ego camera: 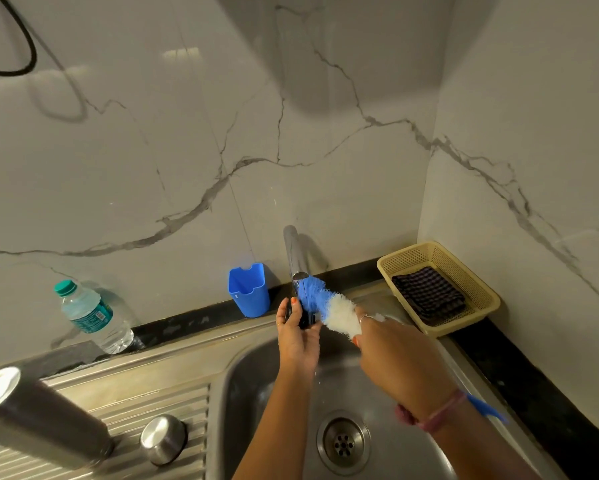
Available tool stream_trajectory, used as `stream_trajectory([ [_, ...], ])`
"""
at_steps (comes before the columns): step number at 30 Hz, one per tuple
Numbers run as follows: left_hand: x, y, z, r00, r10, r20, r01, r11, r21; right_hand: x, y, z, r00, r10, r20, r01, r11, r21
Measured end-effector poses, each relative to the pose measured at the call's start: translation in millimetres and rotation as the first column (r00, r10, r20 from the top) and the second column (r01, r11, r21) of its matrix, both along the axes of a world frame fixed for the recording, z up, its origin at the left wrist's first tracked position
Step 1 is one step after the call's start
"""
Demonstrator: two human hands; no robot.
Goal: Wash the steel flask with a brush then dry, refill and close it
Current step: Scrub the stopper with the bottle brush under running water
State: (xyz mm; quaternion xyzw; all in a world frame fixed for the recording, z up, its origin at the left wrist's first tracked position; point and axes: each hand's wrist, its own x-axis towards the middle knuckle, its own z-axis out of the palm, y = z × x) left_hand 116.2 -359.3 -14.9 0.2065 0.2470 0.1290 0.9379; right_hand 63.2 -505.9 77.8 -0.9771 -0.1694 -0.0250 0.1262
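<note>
The steel flask (38, 420) stands open on the ribbed drainboard at the lower left, its round steel cap (163, 439) beside it. Over the sink basin (253, 393), my left hand (298, 337) grips a small dark part (306, 318) just under the tap spout (296, 254). My right hand (395, 358) holds a bottle brush (329, 306) with blue and white bristles. The bristles press against the dark part. The brush's blue handle end (488, 408) sticks out behind my right wrist.
A blue plastic cup (249, 289) stands against the marble wall left of the tap. A plastic water bottle (90, 317) sits on the black ledge further left. A beige basket (488, 299) holding a dark checked cloth (429, 296) fills the right corner. The drain (343, 443) lies below my hands.
</note>
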Motion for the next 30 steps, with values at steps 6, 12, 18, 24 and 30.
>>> stream_trajectory([
  [6,-1,-1,-12,0.999,-0.046,-0.006,0.045,0.998,-0.044,-6,1,15,0.997,-0.021,0.071,0.026,0.996,-0.082],
  [12,0,-2,-6,0.995,-0.088,0.039,0.088,0.996,-0.01,3,8,1,0.999,-0.054,0.011,0.053,0.998,0.014],
  [18,-3,0,-5,0.997,-0.068,0.027,0.069,0.997,-0.042,-14,0,6,0.998,-0.001,0.064,0.0,1.0,0.017],
  [24,-2,-4,-11,0.997,-0.065,0.046,0.067,0.997,-0.035,-1,7,2,0.997,-0.07,0.022,0.07,0.997,-0.022],
  [30,2,2,-11,0.999,-0.006,0.04,0.008,0.999,-0.049,-16,-6,15,0.998,0.03,0.059,-0.028,0.999,-0.039],
])
